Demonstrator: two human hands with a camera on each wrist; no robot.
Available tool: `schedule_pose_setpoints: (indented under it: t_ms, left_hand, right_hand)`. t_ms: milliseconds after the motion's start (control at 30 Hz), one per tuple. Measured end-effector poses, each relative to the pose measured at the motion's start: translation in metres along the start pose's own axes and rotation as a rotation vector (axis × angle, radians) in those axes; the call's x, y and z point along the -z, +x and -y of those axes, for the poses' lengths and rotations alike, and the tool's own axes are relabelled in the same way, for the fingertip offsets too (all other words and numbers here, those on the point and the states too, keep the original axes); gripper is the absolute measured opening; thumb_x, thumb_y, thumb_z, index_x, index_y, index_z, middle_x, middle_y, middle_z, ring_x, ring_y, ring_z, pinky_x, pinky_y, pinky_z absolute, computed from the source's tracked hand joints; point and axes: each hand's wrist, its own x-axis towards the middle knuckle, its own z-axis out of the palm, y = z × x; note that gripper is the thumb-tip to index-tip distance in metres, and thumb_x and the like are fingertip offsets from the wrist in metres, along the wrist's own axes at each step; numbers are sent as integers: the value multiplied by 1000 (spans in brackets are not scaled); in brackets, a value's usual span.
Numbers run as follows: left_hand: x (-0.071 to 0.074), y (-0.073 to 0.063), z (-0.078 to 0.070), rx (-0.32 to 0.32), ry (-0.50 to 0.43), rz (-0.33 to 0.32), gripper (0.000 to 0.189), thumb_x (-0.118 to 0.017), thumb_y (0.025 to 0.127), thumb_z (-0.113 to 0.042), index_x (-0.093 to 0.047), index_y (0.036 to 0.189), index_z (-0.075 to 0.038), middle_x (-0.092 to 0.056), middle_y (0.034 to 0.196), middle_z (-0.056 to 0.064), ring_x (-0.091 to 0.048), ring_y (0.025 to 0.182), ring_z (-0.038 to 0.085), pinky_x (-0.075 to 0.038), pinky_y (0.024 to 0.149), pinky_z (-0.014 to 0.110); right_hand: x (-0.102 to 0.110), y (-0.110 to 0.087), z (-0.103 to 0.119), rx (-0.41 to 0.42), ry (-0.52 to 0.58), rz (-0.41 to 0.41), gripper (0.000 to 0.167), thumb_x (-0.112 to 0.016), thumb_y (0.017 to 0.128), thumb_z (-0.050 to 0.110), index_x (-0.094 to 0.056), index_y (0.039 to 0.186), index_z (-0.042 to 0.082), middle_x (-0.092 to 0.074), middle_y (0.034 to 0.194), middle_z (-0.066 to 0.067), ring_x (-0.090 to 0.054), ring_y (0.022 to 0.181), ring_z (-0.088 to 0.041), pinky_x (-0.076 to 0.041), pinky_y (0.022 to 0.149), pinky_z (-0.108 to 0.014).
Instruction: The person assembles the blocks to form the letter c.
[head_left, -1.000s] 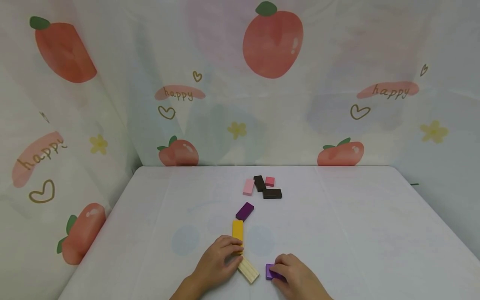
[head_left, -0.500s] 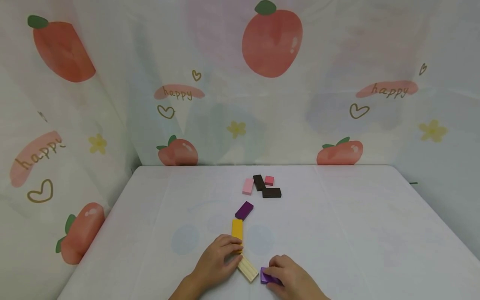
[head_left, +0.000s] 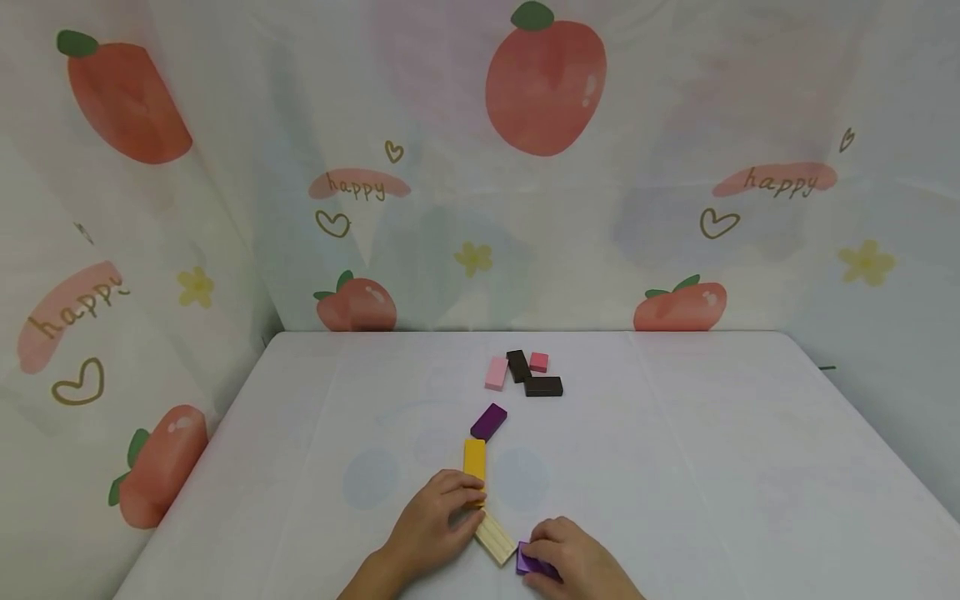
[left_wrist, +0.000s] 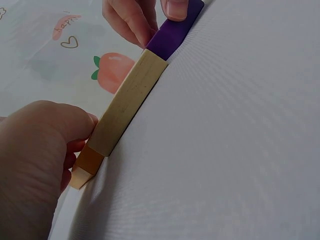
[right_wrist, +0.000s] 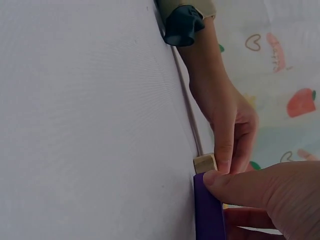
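Note:
My left hand (head_left: 433,518) curls its fingers over the near end of a yellow block (head_left: 474,456), its thumb at the adjoining end of a plain wooden block (head_left: 496,539). In my right hand (head_left: 581,560) a shiny purple block (head_left: 531,561) is pinched between thumb and fingers, partly hidden by them. The left wrist view shows the purple block (left_wrist: 172,40) end to end with the wooden block (left_wrist: 128,102). Beyond the yellow block, a dark purple block (head_left: 489,422) lies slanted, its near corner at the yellow block's far end.
Farther back on the white table (head_left: 675,467) lie a pink block (head_left: 497,373), one dark block (head_left: 518,366), another dark block (head_left: 543,387) and a small red-pink block (head_left: 539,362). A fruit-printed curtain (head_left: 555,233) stands behind the table.
My right hand has slid the purple block left and toward me, up to the wooden block's near end. My left hand stays in place on the blocks.

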Motion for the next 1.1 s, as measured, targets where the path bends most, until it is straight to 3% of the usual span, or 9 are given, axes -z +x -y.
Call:
schedule_pose_setpoints:
  t_ms: [367,733,1100]
  left_hand:
    - [0,0,0,23,-9,18,17,-71,79,-17,-70,96,-11,-60,106,-5,-51,103,8,-42,91,21]
    - [0,1,1,-10,9,0,17,-71,79,-16,-70,95,-11,-60,106,-5,-52,101,10,-43,90,23]
    - [-1,1,1,-7,14,10,18,-71,79,-16,-69,96,-10,-60,106,-4,-52,102,10,-42,90,24]
  right_hand:
    - [-8,0,-2,96,-67,-80,27,-71,80,26,-68,98,6,-63,98,0,-59,91,-14,-51,76,-26]
    - [-7,2,2,6,-24,-11,29,-69,81,28,-69,102,8,-63,99,3,-58,91,-10,-51,77,-26]
    - [-12,-2,-3,148,-48,-139,26,-71,80,25,-69,99,7,-63,96,1,-57,87,-10,-51,72,-24]
